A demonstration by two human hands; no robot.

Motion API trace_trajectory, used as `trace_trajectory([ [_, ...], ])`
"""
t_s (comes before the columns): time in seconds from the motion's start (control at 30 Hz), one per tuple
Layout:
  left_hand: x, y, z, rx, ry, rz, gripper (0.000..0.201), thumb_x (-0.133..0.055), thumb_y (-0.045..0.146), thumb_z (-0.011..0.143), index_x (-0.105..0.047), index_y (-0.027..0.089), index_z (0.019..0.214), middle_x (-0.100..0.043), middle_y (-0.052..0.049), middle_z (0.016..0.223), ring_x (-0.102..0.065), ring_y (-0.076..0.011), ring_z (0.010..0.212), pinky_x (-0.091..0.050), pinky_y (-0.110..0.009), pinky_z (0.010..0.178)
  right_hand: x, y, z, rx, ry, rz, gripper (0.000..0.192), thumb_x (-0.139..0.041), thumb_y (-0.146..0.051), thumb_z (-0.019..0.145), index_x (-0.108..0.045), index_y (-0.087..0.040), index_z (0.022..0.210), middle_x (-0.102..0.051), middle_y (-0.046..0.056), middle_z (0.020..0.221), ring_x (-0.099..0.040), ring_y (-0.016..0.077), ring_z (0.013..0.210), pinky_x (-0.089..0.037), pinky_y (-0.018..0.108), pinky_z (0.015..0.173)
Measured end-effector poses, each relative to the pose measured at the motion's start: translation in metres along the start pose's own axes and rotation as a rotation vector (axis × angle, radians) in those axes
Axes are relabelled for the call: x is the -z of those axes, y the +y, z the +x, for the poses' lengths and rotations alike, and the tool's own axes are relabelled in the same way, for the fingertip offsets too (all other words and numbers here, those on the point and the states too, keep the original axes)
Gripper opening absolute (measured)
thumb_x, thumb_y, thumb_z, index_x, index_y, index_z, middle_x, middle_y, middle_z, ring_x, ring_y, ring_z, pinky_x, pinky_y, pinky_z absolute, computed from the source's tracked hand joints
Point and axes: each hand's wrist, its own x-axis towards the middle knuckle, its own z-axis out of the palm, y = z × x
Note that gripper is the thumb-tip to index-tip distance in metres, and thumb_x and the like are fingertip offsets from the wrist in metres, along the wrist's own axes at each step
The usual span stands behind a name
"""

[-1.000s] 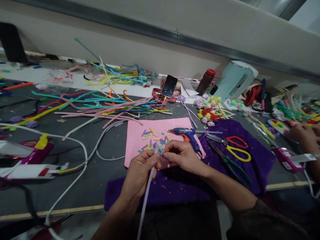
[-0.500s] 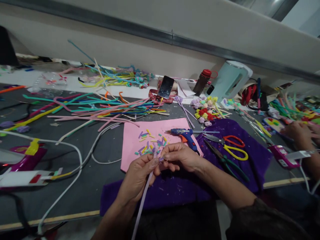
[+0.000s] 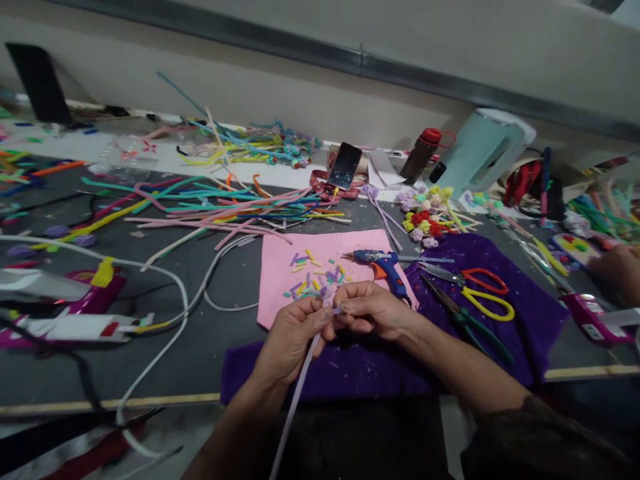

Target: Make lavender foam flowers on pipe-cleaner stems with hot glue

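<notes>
Over the near edge of a pink foam sheet (image 3: 283, 250), my left hand (image 3: 293, 340) is closed on a long pale lilac pipe cleaner (image 3: 294, 407), whose tail hangs down toward me. My right hand (image 3: 375, 310) meets it at the top end, pinching a short purple piece (image 3: 337, 311) between thumb and finger. Whether that piece is joined to the stem is hidden by the fingers. Short cut pieces (image 3: 303, 287) in purple, yellow and green lie scattered on the sheet just beyond. A blue glue gun (image 3: 385, 268) rests beside them.
On purple cloth (image 3: 350, 380) lie scissors (image 3: 485, 293) and pliers (image 3: 470, 327). Long coloured pipe cleaners (image 3: 235, 210) spread behind at left. White cables (image 3: 165, 360) cross the left side. A phone (image 3: 345, 165), bottle (image 3: 423, 155) and kettle (image 3: 487, 150) stand at the back. Another person's hand (image 3: 620, 267) is far right.
The view has shifted left, so the scene sits further right. My hands keep nearly the same hold. The other person's hand shows less at the right edge.
</notes>
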Motion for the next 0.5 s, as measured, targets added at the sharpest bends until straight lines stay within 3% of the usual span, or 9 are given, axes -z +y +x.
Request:
trace_trajectory([
  [0.27,-0.001,-0.001,-0.001,-0.010,0.012,-0.044,0.024,-0.067,0.031,0.066,-0.051,0.014,0.063,-0.056,0.002,0.047,-0.037,-0.0022,0.029,-0.020,-0.014,0.029,-0.001,0.005,0.001,-0.027,0.005,-0.030,0.024,-0.065,-0.035,0.071,-0.054,-0.013,0.070,-0.050,-0.005,0.052,-0.031,0.0014,0.031,-0.014,0.015,0.031],
  [0.4,0.002,-0.001,0.000,-0.006,0.037,-0.046,0.027,-0.065,0.034,0.069,-0.050,0.014,0.060,-0.053,0.003,0.044,-0.035,-0.0017,0.028,-0.019,-0.014,0.028,-0.002,-0.001,-0.003,0.105,0.235,-0.229,0.022,-0.060,-0.036,0.077,-0.060,-0.014,0.077,-0.057,-0.002,0.059,-0.041,0.0033,0.036,-0.027,0.015,0.035],
  [0.5,0.003,-0.001,0.001,0.001,0.035,-0.045,0.027,-0.062,0.035,0.072,-0.050,0.014,0.059,-0.050,0.005,0.041,-0.033,-0.0016,0.027,-0.019,-0.014,0.028,-0.002,-0.008,-0.009,0.279,0.356,-0.457,0.019,-0.061,-0.033,0.076,-0.064,-0.017,0.085,-0.062,0.000,0.071,-0.051,0.0071,0.049,-0.041,0.019,0.047],
])
